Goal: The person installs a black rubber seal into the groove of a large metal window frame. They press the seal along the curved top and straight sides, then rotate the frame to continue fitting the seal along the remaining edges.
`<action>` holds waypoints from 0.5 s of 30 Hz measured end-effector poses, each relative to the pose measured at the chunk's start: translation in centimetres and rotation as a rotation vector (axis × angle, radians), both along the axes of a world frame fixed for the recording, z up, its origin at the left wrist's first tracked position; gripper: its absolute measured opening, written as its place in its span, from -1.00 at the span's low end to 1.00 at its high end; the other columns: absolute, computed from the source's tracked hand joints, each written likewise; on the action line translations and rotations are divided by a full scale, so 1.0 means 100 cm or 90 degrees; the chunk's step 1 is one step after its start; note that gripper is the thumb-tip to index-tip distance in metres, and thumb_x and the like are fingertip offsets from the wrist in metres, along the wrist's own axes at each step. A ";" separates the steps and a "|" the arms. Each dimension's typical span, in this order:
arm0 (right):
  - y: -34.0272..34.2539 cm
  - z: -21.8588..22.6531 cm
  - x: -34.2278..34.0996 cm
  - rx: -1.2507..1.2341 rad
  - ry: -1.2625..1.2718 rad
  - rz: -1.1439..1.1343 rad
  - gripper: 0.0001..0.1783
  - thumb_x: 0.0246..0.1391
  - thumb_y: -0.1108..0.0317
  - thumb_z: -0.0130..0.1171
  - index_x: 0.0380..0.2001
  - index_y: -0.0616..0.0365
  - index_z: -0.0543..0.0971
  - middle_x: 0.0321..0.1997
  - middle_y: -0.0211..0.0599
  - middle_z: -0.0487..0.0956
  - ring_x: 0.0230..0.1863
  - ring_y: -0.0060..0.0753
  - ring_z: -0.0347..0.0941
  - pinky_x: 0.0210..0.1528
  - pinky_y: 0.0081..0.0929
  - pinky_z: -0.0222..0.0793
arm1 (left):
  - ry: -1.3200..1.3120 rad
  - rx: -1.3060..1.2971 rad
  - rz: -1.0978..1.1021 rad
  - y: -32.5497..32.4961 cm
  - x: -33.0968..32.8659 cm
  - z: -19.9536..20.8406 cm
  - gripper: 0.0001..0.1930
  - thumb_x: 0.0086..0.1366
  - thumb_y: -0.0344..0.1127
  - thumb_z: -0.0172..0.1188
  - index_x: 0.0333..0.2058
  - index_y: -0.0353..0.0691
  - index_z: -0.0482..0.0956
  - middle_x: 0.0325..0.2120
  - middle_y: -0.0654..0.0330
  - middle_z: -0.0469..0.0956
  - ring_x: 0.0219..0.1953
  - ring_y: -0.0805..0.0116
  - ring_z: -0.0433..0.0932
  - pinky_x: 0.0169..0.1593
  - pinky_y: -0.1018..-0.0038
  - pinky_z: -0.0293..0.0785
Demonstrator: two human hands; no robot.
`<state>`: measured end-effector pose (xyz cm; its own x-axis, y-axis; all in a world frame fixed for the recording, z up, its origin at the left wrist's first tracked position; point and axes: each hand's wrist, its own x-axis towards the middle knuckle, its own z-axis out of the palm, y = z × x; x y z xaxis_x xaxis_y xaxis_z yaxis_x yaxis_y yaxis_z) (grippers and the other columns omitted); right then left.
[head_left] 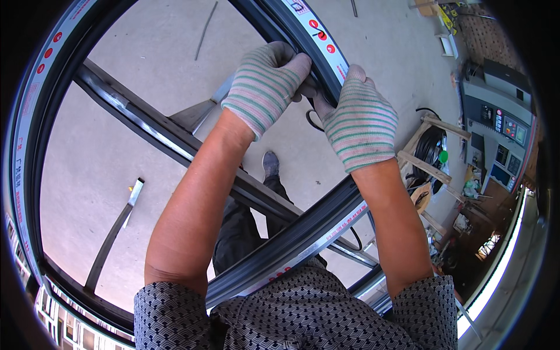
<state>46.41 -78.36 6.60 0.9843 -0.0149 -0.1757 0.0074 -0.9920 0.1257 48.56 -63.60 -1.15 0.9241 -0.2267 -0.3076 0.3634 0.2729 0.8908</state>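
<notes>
A large dark metal window frame (287,29) with white-blue protective film lies before me, its near bar crossing in front of my body. My left hand (262,87), in a striped knit glove, is closed at the inner edge of the right-hand bar, pinching what looks like a black rubber strip (308,118). A thin loop of it hangs below the bar between my hands; the pinched part is mostly hidden. My right hand (363,122), gloved alike, is closed round the same bar slightly nearer me, thumb inside and fingers over the filmed outer side.
Dark metal support rails (134,116) pass beneath the frame. On the right stands a wooden rack (426,166) with coiled black strip (429,146). Beyond it is a grey machine with a control panel (504,128). My shoe (270,163) shows on the concrete floor (169,35).
</notes>
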 end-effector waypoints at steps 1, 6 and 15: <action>0.000 -0.001 0.001 -0.003 0.008 -0.006 -0.30 0.07 -0.02 0.42 0.06 0.29 0.41 -0.16 0.15 0.62 -0.20 0.15 0.66 -0.11 -0.08 0.62 | 0.001 -0.005 0.002 0.000 0.000 -0.001 -0.74 0.45 -0.18 0.24 -0.16 -0.31 0.62 -0.41 0.11 0.73 -0.40 0.40 0.73 -0.32 0.55 0.63; 0.001 -0.001 0.002 -0.007 0.012 -0.017 -0.27 0.06 0.01 0.44 0.10 0.29 0.40 -0.11 0.16 0.61 -0.17 0.16 0.66 -0.09 -0.07 0.61 | 0.027 0.003 -0.002 0.000 0.003 0.001 -0.72 0.44 -0.16 0.25 -0.17 -0.31 0.62 -0.43 0.13 0.73 -0.44 0.42 0.72 -0.35 0.57 0.62; 0.012 -0.008 0.016 0.026 -0.030 0.022 -0.23 0.07 0.06 0.43 0.19 0.23 0.32 -0.12 0.10 0.58 -0.23 0.14 0.64 -0.14 -0.06 0.60 | 0.035 0.081 -0.068 0.018 0.016 0.018 -0.66 0.40 -0.13 0.22 -0.23 -0.39 0.63 -0.52 0.10 0.68 -0.50 0.41 0.65 -0.35 0.49 0.58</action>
<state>47.97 -77.12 5.75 0.9914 0.0260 -0.1282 0.0372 -0.9956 0.0862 50.18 -61.79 0.67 0.8779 -0.2794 -0.3890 0.4331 0.1164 0.8938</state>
